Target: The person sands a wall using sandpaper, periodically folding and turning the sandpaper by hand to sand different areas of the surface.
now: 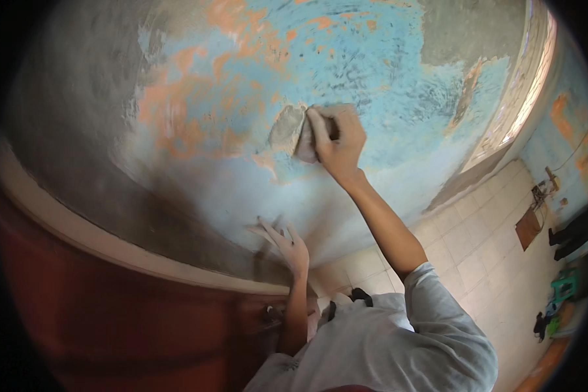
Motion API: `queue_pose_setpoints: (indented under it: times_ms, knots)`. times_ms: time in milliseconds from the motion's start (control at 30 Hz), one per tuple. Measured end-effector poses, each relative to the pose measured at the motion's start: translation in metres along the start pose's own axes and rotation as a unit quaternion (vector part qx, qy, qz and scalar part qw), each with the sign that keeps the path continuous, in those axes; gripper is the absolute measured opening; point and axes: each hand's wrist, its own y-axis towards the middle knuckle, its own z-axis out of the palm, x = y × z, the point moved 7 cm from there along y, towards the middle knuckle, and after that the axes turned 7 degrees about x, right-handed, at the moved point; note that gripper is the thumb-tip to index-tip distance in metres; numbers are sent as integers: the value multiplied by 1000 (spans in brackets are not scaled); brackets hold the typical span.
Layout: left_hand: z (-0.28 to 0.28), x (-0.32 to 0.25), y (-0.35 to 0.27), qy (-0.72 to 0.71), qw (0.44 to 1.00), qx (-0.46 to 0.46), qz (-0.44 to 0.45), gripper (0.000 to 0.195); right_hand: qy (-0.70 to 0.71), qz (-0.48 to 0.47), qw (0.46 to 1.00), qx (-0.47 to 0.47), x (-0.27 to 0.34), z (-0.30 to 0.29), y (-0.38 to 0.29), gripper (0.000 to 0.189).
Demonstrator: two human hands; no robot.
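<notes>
A wall (pixel 235 117) with patchy blue and orange paint and bare grey areas fills the upper view. My right hand (pixel 340 134), arm stretched out, pinches a thin greyish-brown sheet (pixel 307 146), perhaps sandpaper, against the blue paint. Just left of it lies a bare grey patch (pixel 286 128) with a pale, rough rim. Lower down, my left hand (pixel 291 247) is close to the pale lower wall with fingers spread and nothing in it; whether the fingertips touch the wall is not clear.
A dark red door (pixel 127 323) with a pale frame (pixel 142 259) stands at lower left. On the right are a barred window (pixel 519 117), a tiled floor (pixel 451 250), a brown flat piece (pixel 528 229), a green plastic stool (pixel 564 285) and dark clutter by the far wall.
</notes>
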Motion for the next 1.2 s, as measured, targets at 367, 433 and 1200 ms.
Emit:
queue_pose_setpoints:
  times_ms: [367, 433, 1200]
  knots:
    - [12, 8, -2, -97, 994, 39, -30, 75, -5, -33, 999, 12, 3, 6, 1, 10]
    - [13, 9, -2, -75, 996, 38, -29, 76, -5, -13, 999, -36, 3, 4, -2, 10]
    - [15, 12, -6, -66, 995, 47, -55, 75, 2, -160, 982, 103, 9, 7, 36, 13]
